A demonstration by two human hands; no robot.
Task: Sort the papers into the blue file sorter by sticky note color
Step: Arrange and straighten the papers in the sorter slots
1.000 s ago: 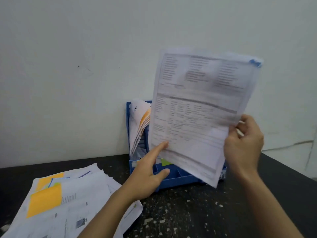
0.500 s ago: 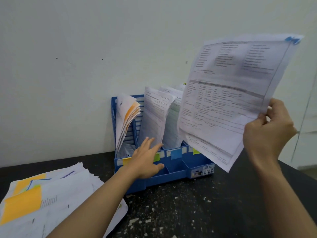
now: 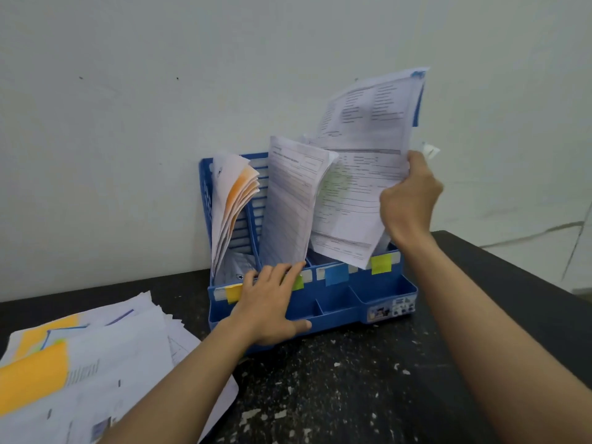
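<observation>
- While the right hand point(image 3: 408, 200) pinches the blue-tabbed sheet point(image 3: 362, 174) above the blue file sorter point(image 3: 352, 302), it could slip into the wrong slot.
- Left hand point(image 3: 272, 302), fingers spread, only steadies the sorter.

Lighting: even, soft, moderately bright; washing the pale wall point(image 3: 128, 123) without hard glare. Shadows: lying faint and diffuse under the paper pile point(image 3: 96, 363) and beneath the blue file sorter point(image 3: 384, 302). Blur: smearing the print on the raised sheet point(image 3: 365, 161); also softening the right hand point(image 3: 410, 200). Distortion: bending the dark tabletop point(image 3: 352, 395) edge at the right, wide-angle. Focus: turning soft toward the lower corners.
</observation>
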